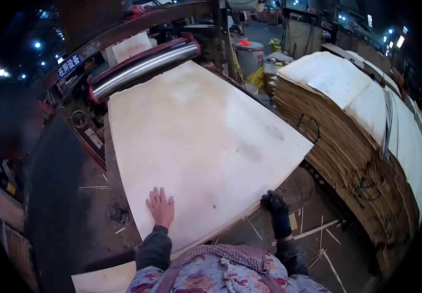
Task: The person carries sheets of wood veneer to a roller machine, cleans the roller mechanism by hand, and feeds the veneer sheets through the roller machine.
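A large pale wood veneer sheet (196, 132) lies in front of me, its far end close to a shiny metal roller (147, 68). My left hand (161, 207), bare, rests palm down on the near left part of the sheet with its fingers stretched out. At the near right edge is my right hand (275, 207), in a dark glove. Its fingers curl at the sheet's edge and seem to pinch it; the fingertips are partly hidden. More sheet edges show under the top one along the near side.
To the right stands a tall stack of veneer sheets (338, 141). Thin wood strips (330, 271) litter the floor near my right arm. Another veneer piece (106, 279) lies low on the left. A drum (249, 56) stands beyond the roller.
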Tool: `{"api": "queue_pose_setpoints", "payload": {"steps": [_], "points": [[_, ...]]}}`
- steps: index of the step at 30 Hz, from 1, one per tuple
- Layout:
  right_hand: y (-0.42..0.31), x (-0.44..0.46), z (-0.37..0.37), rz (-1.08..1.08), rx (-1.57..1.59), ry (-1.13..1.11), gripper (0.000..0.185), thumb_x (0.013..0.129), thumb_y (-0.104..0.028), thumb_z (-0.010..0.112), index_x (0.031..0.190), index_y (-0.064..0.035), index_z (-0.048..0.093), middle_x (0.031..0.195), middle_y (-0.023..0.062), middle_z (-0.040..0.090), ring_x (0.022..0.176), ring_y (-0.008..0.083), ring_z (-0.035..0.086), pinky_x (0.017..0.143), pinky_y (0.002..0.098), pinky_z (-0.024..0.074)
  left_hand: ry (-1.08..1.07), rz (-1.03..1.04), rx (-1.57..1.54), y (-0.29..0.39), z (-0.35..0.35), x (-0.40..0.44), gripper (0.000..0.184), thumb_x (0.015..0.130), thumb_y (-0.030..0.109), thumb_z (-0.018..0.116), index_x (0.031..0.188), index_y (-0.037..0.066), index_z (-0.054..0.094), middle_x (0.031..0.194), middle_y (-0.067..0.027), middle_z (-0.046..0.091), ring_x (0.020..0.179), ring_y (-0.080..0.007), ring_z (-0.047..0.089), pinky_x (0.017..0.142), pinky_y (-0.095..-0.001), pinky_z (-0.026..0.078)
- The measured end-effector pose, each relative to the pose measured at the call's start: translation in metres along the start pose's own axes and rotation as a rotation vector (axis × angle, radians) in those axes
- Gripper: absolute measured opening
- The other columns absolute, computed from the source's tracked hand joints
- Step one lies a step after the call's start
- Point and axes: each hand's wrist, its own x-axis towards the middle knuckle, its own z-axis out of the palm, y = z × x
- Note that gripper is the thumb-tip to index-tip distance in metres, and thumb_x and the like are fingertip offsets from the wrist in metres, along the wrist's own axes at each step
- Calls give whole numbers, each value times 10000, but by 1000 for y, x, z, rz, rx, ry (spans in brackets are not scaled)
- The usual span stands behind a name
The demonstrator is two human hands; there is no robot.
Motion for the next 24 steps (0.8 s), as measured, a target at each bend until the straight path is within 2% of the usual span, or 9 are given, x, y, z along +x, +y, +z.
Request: {"api": "queue_pose_setpoints", "payload": {"steps": [4, 6, 9, 15, 17, 19, 21, 22, 24], "points": [[37, -29, 31, 58, 57, 0, 312, 973, -214, 547, 1219, -24, 558, 1055, 100, 663, 946, 204, 654, 864, 353, 535, -92, -53, -30, -20, -22, 12, 606, 931, 378, 507, 1446, 93, 364, 1539, -139, 264, 1431, -335, 191, 1146, -546, 90], [-4, -43, 62, 60, 21, 43, 313, 973, -211, 546, 1221, -21, 560, 1064, 100, 662, 951, 206, 653, 865, 354, 534, -110, -46, -58, -8, -14, 12, 599, 931, 373, 505, 1442, 92, 370, 1539, -136, 264, 1431, -333, 194, 1146, -542, 92], [31, -70, 25, -37, -315, -5, 303, 973, -204, 543, 1211, -19, 575, 1078, 101, 660, 959, 203, 651, 871, 362, 531, -123, -43, -45, -8, -14, 12, 596, 930, 369, 514, 1439, 92, 375, 1537, -138, 268, 1429, -333, 201, 1143, -546, 101], [56, -170, -21, 226, -77, 294, 313, 923, -191, 595, 1194, -33, 596, 1125, 123, 646, 1041, 262, 629, 909, 383, 509, -68, 23, 40, -25, 7, 13, 560, 934, 319, 537, 1429, 99, 392, 1526, -141, 293, 1421, -330, 227, 1124, -557, 147], [56, -202, -40, 83, -719, 92, 325, 997, -169, 469, 1255, 15, 542, 1136, 127, 639, 1042, 198, 633, 905, 341, 515, -149, -1, 69, -15, -6, 18, 549, 943, 301, 532, 1434, 103, 387, 1537, -131, 277, 1423, -328, 226, 1108, -578, 182], [74, -226, -62, 107, -536, 227, 336, 953, -129, 510, 1276, -44, 549, 1156, 121, 634, 1079, 232, 618, 928, 369, 496, -177, 16, 97, -4, -6, 23, 551, 945, 296, 528, 1437, 95, 380, 1542, -128, 266, 1424, -330, 223, 1100, -590, 194], [71, -240, -82, -262, -1208, -51, 399, 898, -116, 547, 1296, -147, 558, 1179, 97, 631, 1125, 274, 589, 945, 394, 475, -315, -24, 96, 5, -16, 16, 546, 946, 295, 522, 1433, 89, 385, 1541, -129, 266, 1422, -332, 226, 1097, -598, 190], [69, -245, -84, -213, -1110, -41, 467, 864, -108, 567, 1315, -226, 546, 1193, 77, 631, 1153, 303, 564, 960, 411, 456, -317, 33, 62, 8, -11, 9, 528, 941, 289, 523, 1415, 86, 411, 1535, -126, 274, 1425, -326, 217, 1092, -611, 181], [120, -236, -140, -255, -1243, -121, 379, 899, -153, 525, 1270, -191, 590, 1252, 82, 601, 1188, 268, 535, 990, 385, 429, -330, 134, -51, 30, -5, -10, 518, 934, 297, 530, 1398, 87, 435, 1530, -124, 280, 1429, -318, 201, 1089, -623, 163]]}}
